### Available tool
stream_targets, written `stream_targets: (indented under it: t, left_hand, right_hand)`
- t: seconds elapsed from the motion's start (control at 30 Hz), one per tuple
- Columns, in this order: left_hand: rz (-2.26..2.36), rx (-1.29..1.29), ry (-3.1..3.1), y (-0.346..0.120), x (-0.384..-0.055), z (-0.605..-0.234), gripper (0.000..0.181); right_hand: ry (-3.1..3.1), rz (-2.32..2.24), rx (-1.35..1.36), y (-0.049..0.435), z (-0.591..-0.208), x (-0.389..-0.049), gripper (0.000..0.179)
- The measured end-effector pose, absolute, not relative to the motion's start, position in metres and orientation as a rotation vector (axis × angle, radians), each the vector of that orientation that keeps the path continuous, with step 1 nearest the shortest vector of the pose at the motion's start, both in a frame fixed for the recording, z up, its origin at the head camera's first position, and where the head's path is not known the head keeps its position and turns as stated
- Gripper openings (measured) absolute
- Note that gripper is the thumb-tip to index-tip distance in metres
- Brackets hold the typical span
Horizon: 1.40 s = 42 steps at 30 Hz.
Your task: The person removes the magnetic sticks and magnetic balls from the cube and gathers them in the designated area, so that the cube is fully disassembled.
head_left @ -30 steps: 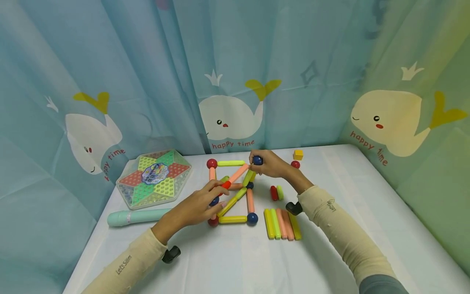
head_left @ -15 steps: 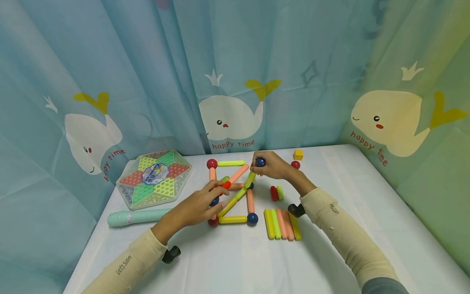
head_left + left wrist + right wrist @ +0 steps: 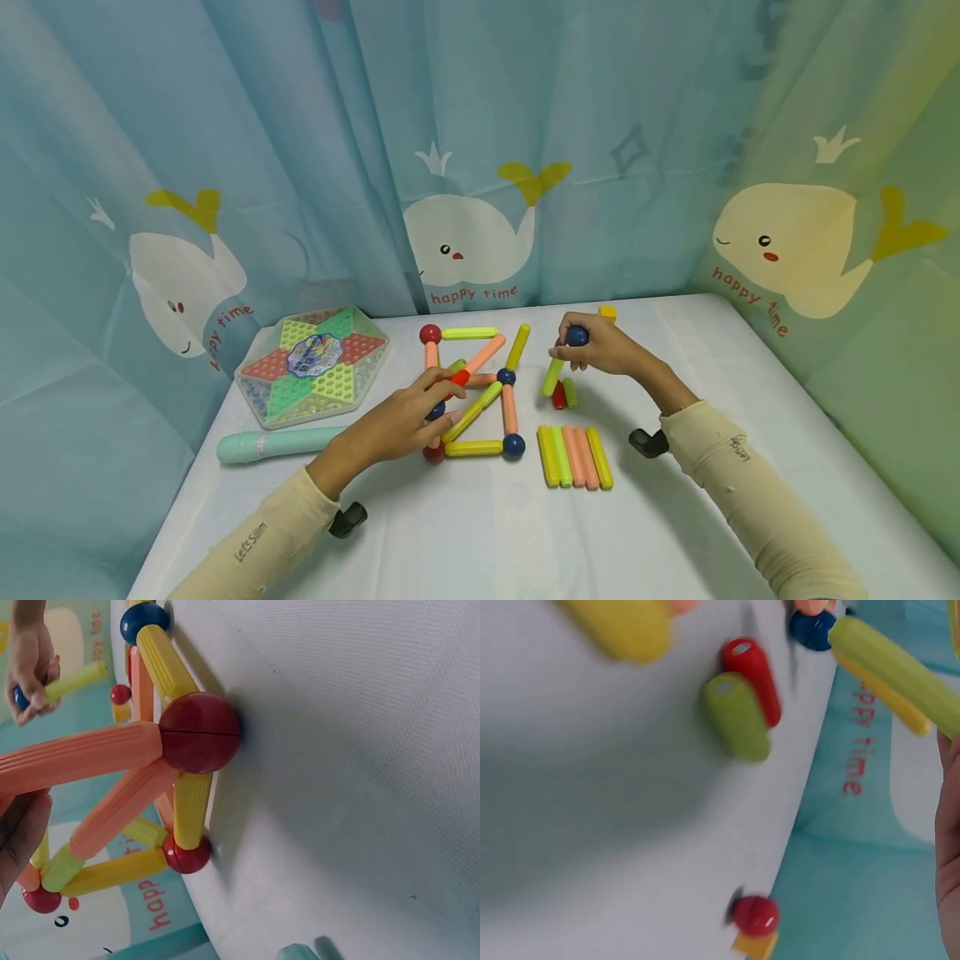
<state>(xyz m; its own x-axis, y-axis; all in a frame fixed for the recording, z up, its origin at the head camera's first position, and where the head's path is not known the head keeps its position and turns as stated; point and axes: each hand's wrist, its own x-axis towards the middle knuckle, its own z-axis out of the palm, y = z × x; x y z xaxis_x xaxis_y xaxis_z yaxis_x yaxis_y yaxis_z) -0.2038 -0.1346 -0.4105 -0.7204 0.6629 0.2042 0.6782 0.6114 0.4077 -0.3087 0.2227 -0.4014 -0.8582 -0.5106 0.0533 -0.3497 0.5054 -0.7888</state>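
Note:
In the head view my left hand (image 3: pixel 405 417) grips the left side of a frame of magnetic sticks and balls, partly covering a blue ball (image 3: pixel 436 410). In the left wrist view its thumb lies against an orange stick (image 3: pixel 82 757) joined to a red ball (image 3: pixel 200 733). My right hand (image 3: pixel 603 346), right of the frame, holds a yellow-green stick (image 3: pixel 552 377) with a dark blue ball (image 3: pixel 577 336) at its upper end. Apart from it, a yellow stick (image 3: pixel 518 347) rises from the frame's middle blue ball (image 3: pixel 506 377). A short red stick (image 3: pixel 460 378) sits by my left fingers.
Below the held stick lie a short red stick (image 3: pixel 751 679) and a short green stick (image 3: pixel 736 717). A row of several long sticks (image 3: pixel 576 457) is nearer. A yellow cube (image 3: pixel 607 313) stands behind. Left are a Chinese checkers box (image 3: pixel 315 365) and a mint tube (image 3: pixel 281 443).
My right hand has moved right, away from the frame, carrying the yellow-green stick and blue ball. The yellow stick on the frame is now uncovered. My left hand stays in place.

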Motion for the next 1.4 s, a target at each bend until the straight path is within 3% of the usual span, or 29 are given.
stream_targets:
  t: [0.57,0.8,1.1,1.4]
  left_hand:
    - [-0.743,-1.174,-2.797,-0.136,-0.204,-0.408,0.028]
    - [-0.746,-1.145,-2.829,-0.136,-0.203,-0.407,0.028]
    - [-0.747,-1.171,-2.815,-0.134,-0.204,-0.409,0.028]
    - [-0.722,-1.183,-2.782,-0.132,-0.204,-0.409,0.028]
  right_hand:
    - [2.452,-1.163,-0.553,0.301,-0.429,-0.262,0.023]
    - [2.430,-1.182,-0.552,0.298,-0.451,-0.252,0.021]
    - [2.479,-1.056,-0.535,0.291,-0.460,-0.248,0.035]
    - [2.675,-0.950,-0.502,0.289,-0.456,-0.257,0.027]
